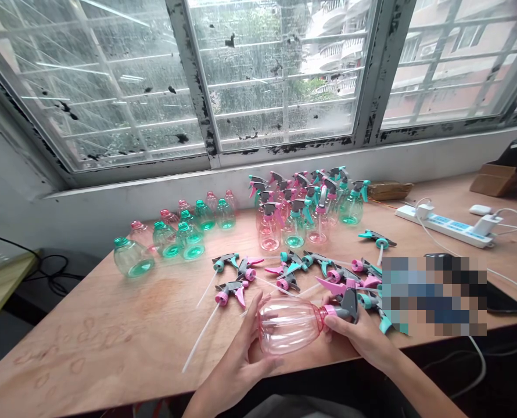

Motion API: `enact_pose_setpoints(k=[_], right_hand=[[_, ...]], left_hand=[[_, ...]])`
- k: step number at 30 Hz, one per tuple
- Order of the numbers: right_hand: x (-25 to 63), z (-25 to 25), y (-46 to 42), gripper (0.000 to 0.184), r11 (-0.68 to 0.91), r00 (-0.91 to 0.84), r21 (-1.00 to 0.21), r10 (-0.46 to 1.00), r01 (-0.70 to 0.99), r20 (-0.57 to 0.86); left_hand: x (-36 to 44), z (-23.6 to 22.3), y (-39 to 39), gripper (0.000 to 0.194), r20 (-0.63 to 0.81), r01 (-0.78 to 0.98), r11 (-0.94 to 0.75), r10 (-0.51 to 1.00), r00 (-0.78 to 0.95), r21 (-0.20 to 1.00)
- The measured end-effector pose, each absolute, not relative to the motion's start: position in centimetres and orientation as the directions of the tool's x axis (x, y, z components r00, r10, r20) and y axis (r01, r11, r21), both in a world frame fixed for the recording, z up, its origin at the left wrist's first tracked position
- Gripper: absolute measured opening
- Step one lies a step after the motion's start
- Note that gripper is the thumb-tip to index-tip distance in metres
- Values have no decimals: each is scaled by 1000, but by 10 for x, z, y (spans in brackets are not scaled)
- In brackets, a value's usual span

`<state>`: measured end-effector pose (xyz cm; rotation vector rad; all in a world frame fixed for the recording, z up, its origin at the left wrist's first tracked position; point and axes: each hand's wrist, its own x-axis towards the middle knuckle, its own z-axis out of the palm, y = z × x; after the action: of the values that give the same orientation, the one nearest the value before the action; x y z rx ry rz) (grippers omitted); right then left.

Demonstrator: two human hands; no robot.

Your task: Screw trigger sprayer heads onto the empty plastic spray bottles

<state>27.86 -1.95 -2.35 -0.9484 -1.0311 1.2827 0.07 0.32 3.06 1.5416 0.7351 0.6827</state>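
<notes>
A clear pink spray bottle [290,326] lies on its side in the air near the table's front edge, its base toward the left. My left hand [250,348] is wrapped around the base end of the body. At the neck, the fingers of my right hand [363,334] close on the pink collar of the grey and pink spray head [345,302], which sits on the bottle's mouth. A white tube shows inside the bottle. Just behind my hands lie several loose spray heads [287,280] in pink, teal and grey, some with white tubes.
Several open pink and green bottles [191,241] stand at the back left. Several bottles with spray heads [294,231] stand grouped by the window wall. A white power strip [444,225] with plugs and cables lies at the right, near a dark phone-like device [505,297], partly blurred out.
</notes>
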Motion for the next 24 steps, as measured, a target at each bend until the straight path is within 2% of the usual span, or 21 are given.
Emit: enact_pose_setpoints(k=[11,18,24], right_hand=[[280,-27,-20,28,85,40,-956,996,-282,77],[278,-24,-21,30,98,61,-940,995,-328,82],[277,-18,-20,33,112,46,-937,994,-331,103]], left_hand=[[1,30,2,103,-53,33,41,772,633,999],[4,35,5,109,-16,17,7,773,634,1000],[3,35,1,107,-47,45,24,771,635,999]])
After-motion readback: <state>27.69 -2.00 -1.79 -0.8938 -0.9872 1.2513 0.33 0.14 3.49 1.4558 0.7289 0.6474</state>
